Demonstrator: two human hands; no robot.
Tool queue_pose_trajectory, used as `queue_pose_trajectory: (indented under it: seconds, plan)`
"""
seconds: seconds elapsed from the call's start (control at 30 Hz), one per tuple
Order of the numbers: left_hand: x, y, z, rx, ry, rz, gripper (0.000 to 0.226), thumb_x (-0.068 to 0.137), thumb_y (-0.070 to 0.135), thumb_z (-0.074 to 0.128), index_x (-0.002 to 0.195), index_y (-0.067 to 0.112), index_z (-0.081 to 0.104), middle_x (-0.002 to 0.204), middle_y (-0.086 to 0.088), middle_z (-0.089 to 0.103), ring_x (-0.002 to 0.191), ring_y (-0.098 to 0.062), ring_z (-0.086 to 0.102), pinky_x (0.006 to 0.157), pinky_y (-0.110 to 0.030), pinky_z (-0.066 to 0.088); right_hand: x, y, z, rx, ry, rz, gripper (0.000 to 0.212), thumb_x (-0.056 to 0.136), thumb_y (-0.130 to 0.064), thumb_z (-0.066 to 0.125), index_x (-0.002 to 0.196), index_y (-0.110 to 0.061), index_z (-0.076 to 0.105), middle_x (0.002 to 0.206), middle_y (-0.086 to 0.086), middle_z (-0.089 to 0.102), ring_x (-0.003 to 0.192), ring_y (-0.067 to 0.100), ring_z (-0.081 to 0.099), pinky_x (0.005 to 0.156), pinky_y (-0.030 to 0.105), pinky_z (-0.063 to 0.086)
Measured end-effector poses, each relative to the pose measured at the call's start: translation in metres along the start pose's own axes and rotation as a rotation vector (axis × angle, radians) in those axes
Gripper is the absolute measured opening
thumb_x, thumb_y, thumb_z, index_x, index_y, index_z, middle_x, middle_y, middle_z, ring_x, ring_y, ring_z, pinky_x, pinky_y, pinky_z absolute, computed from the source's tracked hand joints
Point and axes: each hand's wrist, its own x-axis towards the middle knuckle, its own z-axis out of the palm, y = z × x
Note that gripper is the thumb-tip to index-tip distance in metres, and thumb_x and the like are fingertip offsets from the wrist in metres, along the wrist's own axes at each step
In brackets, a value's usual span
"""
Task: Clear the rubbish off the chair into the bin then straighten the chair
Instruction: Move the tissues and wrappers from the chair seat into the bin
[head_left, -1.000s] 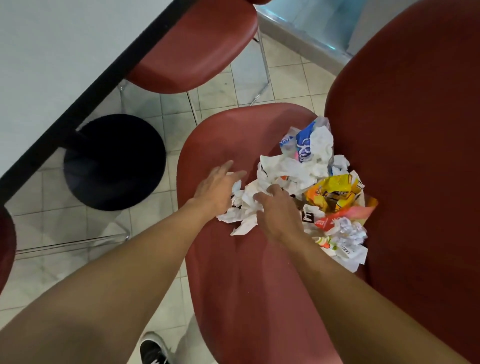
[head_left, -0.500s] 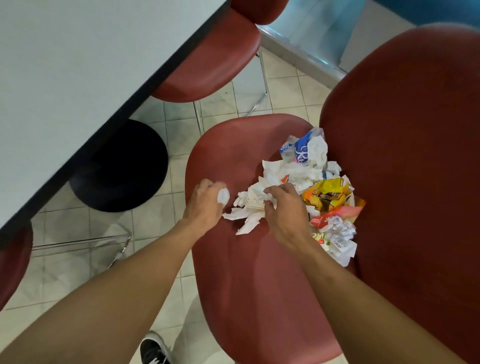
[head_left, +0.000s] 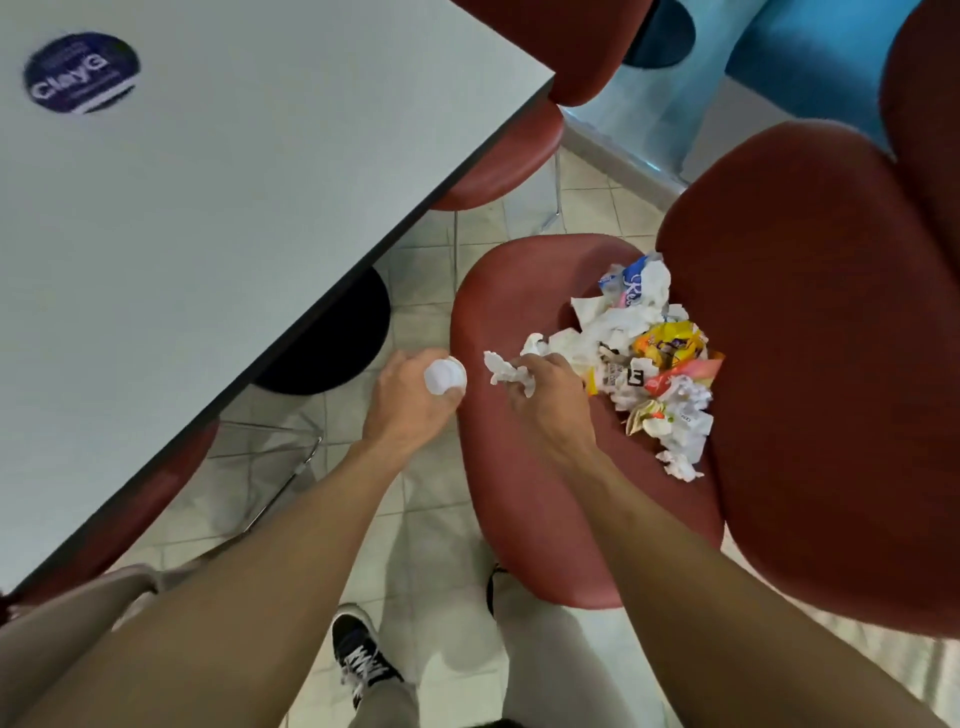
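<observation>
A red chair (head_left: 524, 499) stands in front of me, its backrest to the right. A heap of rubbish (head_left: 644, 358) lies on the seat: crumpled white paper, a blue and white wrapper, a yellow snack bag. My left hand (head_left: 410, 400) grips a white paper ball (head_left: 444, 376) just off the seat's left edge. Above the seat, left of the heap, my right hand (head_left: 545, 389) pinches a crumpled white tissue (head_left: 506, 371). No bin is in view.
A grey table (head_left: 218, 218) with a dark round sticker fills the upper left, its black round base (head_left: 337, 338) on the tiled floor. A second red chair (head_left: 519, 150) is tucked under the table's far side. My feet stand below the chair.
Both hands closed on pieces of white paper and lifted them off the heap toward me. The view pulled back and up, showing more of the table.
</observation>
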Motion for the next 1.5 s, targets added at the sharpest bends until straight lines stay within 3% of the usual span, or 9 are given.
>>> queue_pose_trajectory:
  seconds: [0.3,0.47,0.6,0.77,0.9,1.1,1.23,1.33,1.5]
  plan:
    - [-0.105,-0.102,-0.083,-0.081,0.100,-0.174,0.044,0.076,0.034,0.074,0.118,0.029,0.061,0.117,0.000,0.056,0.107,-0.021,0.054,0.091,-0.036,0.048,-0.098,-0.076,0.080,-0.013,-0.074,-0.090,0.016,0.087,-0.016,0.059,0.100,-0.011,0.067,0.098,0.007,0.058,0.087,0.023,0.055,0.069,0.024,0.033]
    - [-0.154,-0.173,-0.127,-0.165,0.162,-0.250,0.041,0.078,0.033,0.074,0.116,0.027,0.061,0.117,0.001,0.061,0.106,-0.019,0.056,0.092,-0.036,0.049,-0.147,-0.117,0.137,-0.030,-0.204,-0.150,0.014,0.087,-0.016,0.057,0.097,-0.010,0.066,0.095,0.011,0.065,0.077,0.020,0.054,0.063,0.026,0.034]
    - [-0.194,-0.222,-0.154,-0.157,0.210,-0.326,0.041,0.077,0.027,0.075,0.117,0.023,0.062,0.114,-0.001,0.057,0.101,-0.018,0.052,0.088,-0.026,0.042,-0.180,-0.145,0.180,-0.070,-0.320,-0.196,0.021,0.089,-0.018,0.056,0.107,-0.013,0.065,0.103,0.008,0.065,0.091,0.025,0.060,0.069,0.024,0.035]
    - [-0.236,-0.287,-0.173,-0.090,0.205,-0.466,0.041,0.076,0.028,0.073,0.115,0.030,0.060,0.120,-0.001,0.058,0.107,-0.024,0.056,0.090,-0.031,0.045,-0.214,-0.174,0.229,-0.142,-0.399,-0.288,0.024,0.088,-0.017,0.056,0.111,-0.013,0.065,0.115,0.005,0.063,0.099,0.026,0.059,0.073,0.021,0.034]
    - [-0.258,-0.324,-0.179,-0.078,0.214,-0.538,0.041,0.077,0.027,0.072,0.116,0.028,0.060,0.121,-0.004,0.061,0.108,-0.027,0.058,0.091,-0.030,0.045,-0.235,-0.187,0.263,-0.140,-0.461,-0.318,0.019,0.084,-0.015,0.057,0.100,-0.010,0.065,0.108,0.006,0.063,0.094,0.027,0.061,0.073,0.023,0.039]
    - [-0.271,-0.347,-0.186,-0.055,0.231,-0.583,0.042,0.078,0.023,0.074,0.118,0.024,0.060,0.116,-0.009,0.063,0.105,-0.031,0.059,0.089,-0.036,0.049,-0.254,-0.200,0.289,-0.187,-0.548,-0.319,0.026,0.085,-0.017,0.060,0.110,-0.014,0.065,0.114,0.005,0.061,0.100,0.022,0.059,0.072,0.013,0.030]
    - [-0.272,-0.355,-0.189,-0.011,0.208,-0.582,0.045,0.079,0.014,0.069,0.123,0.021,0.058,0.115,-0.011,0.063,0.104,-0.032,0.058,0.086,-0.037,0.050,-0.256,-0.205,0.293,-0.163,-0.647,-0.265,0.038,0.084,-0.019,0.063,0.121,-0.022,0.062,0.120,0.004,0.064,0.101,0.022,0.062,0.083,0.023,0.045]
    - [-0.269,-0.356,-0.191,0.002,0.199,-0.598,0.052,0.077,0.011,0.070,0.125,0.024,0.057,0.121,-0.009,0.058,0.107,-0.030,0.057,0.087,-0.036,0.048,-0.248,-0.201,0.292,-0.141,-0.644,-0.181,0.042,0.083,-0.017,0.064,0.124,-0.023,0.060,0.119,0.004,0.065,0.099,0.021,0.063,0.086,0.025,0.048]
    - [-0.254,-0.341,-0.185,-0.003,0.184,-0.547,0.037,0.079,0.014,0.065,0.114,0.026,0.063,0.116,-0.006,0.058,0.100,-0.029,0.059,0.082,-0.031,0.046,-0.229,-0.185,0.278,-0.100,-0.633,-0.137,0.041,0.085,-0.017,0.063,0.126,-0.023,0.059,0.123,0.005,0.064,0.093,0.018,0.062,0.092,0.033,0.052]
